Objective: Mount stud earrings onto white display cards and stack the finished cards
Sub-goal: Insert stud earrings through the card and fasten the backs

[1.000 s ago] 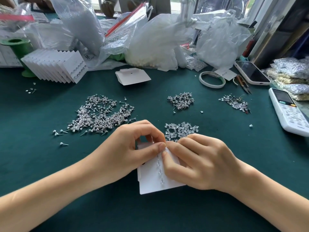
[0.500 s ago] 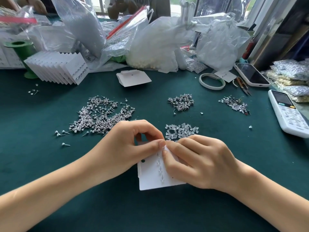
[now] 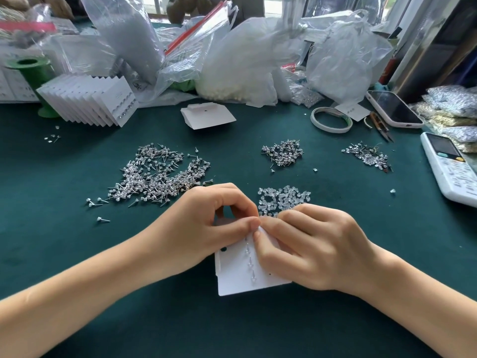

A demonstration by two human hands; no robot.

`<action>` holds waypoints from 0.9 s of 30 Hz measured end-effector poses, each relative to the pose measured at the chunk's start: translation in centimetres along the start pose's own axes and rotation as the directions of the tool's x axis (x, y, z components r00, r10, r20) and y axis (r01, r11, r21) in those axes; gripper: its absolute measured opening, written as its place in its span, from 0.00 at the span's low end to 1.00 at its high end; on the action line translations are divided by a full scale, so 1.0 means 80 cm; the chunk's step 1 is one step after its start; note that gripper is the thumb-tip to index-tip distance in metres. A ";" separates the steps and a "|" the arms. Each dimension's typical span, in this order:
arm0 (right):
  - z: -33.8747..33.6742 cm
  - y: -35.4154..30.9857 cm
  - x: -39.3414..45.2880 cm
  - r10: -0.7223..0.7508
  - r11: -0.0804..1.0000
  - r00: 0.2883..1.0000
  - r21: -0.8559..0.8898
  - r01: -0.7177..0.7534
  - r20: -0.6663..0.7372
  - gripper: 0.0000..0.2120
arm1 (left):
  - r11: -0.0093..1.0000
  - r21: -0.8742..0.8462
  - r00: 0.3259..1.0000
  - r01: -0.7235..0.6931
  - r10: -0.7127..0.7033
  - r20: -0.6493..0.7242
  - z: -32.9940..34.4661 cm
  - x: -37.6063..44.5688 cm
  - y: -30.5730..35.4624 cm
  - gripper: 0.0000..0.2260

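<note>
— Between both hands, holding the card (image 3: 240, 277) flat-ish just above the cloth (image 3: 77, 241), long edge running away from the body. Left hand (image 3: 204, 228) pinching its upper left part, thumb on top, fingers curled behind.

— And pressing in from the other side, right hand (image 3: 307, 246) curled over the right half, thumb and forefinger tips meeting the left thumb at the top of the stud row (image 3: 249, 262). Probably pinching a stud or a backing there; too small to tell which.

— Running straight down the middle, that row, tips working at its far end. So neither hand nearer; both touching.

— Lying just beyond the right knuckles, clear backs (image 3: 284, 200). Spreading out up and left of the left hand, the big stud heap (image 3: 157, 174). Likely reaching left for studs, right for backs.

— Farther out still, two smaller heaps (image 3: 282, 152) (image 3: 366, 156), a blank card (image 3: 206, 118) at centre, and leaning far left, the finished stack (image 3: 90, 100). Nearer the left hand, judging by that, for stacking.
</note>
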State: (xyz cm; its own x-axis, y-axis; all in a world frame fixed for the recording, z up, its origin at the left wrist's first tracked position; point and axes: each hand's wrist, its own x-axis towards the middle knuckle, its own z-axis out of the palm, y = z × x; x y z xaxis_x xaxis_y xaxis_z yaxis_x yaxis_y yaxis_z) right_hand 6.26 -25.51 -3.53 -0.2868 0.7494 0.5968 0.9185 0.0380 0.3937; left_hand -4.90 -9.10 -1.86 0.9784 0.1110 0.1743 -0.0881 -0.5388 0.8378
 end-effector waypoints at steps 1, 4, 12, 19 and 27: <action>0.000 0.000 0.000 0.004 1.000 1.000 0.001 -0.004 0.001 0.05 | 1.000 0.014 1.000 -0.008 0.007 0.005 -0.001 0.000 0.000 0.05; 0.000 0.000 0.001 0.003 1.000 1.000 -0.004 -0.003 -0.011 0.05 | 0.999 0.046 0.999 -0.020 0.018 0.029 -0.003 0.002 0.002 0.06; -0.001 0.006 0.003 0.058 0.998 0.998 0.013 -0.058 -0.033 0.04 | 1.000 -0.029 1.000 -0.004 0.003 -0.028 -0.007 0.010 0.007 0.05; 0.000 0.007 0.007 0.816 0.200 0.511 0.697 -0.689 0.271 0.10 | 0.929 -0.356 0.972 0.101 -0.168 -0.164 -0.014 0.015 0.002 0.14; -0.011 0.018 0.017 0.811 -0.198 0.352 0.785 -0.587 0.468 0.10 | 0.918 -0.386 0.922 0.092 -0.225 -0.316 -0.011 0.022 -0.009 0.11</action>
State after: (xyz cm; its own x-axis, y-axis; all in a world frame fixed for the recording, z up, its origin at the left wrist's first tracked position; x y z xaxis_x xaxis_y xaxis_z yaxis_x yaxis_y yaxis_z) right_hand 6.94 -25.05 -1.53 0.7708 0.6041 0.2023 0.2002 0.0718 -0.9771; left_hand -3.24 -7.76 -1.73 0.8624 0.4877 0.1355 -0.0630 -0.1621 0.9848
